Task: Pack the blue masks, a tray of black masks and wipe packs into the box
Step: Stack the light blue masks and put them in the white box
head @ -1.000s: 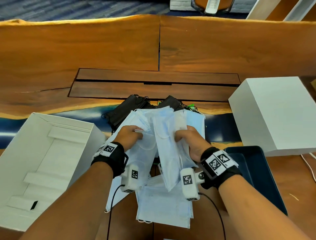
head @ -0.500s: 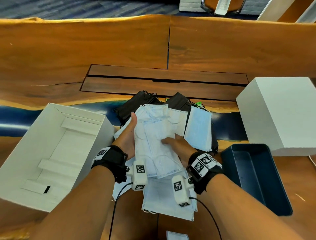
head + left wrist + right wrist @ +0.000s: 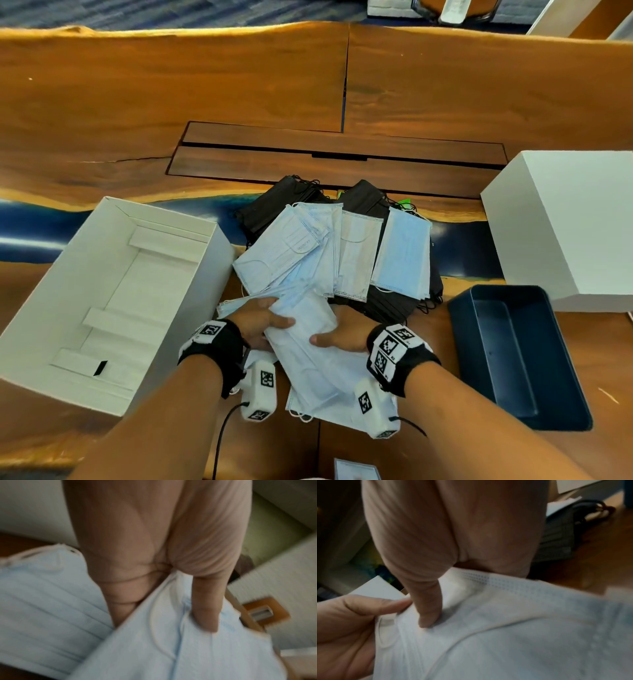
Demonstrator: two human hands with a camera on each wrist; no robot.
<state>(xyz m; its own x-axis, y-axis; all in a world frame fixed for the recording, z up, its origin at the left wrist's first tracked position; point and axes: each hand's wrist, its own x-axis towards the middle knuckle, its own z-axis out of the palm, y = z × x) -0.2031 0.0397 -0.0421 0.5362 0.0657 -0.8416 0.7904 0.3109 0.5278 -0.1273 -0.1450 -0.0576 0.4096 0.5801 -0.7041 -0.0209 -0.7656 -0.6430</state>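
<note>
Light blue masks (image 3: 301,250) lie fanned over a pile of black masks (image 3: 387,301) at the table's middle. My left hand (image 3: 274,322) and right hand (image 3: 329,339) each grip the near bundle of blue masks (image 3: 308,359), thumbs on top and fingers hidden beneath. In the left wrist view the thumb (image 3: 205,608) presses into a blue mask (image 3: 171,649). The right wrist view shows the right thumb (image 3: 428,601) on the mask bundle (image 3: 505,628), with the left hand (image 3: 342,622) beside it. The open white box (image 3: 44,318) stands at the left, holding nothing. The navy tray (image 3: 565,394) lies at the right, also bare inside.
A closed white box or lid (image 3: 565,222) stands at the far right behind the tray. A small white pack (image 3: 356,471) shows at the near edge. A dark recessed panel (image 3: 335,157) crosses the wooden table beyond the masks.
My hands laid the raised blue masks down on the pile, then drew back toward me. They now grip the nearer bundle, and the fanned masks stay on the black pile.
</note>
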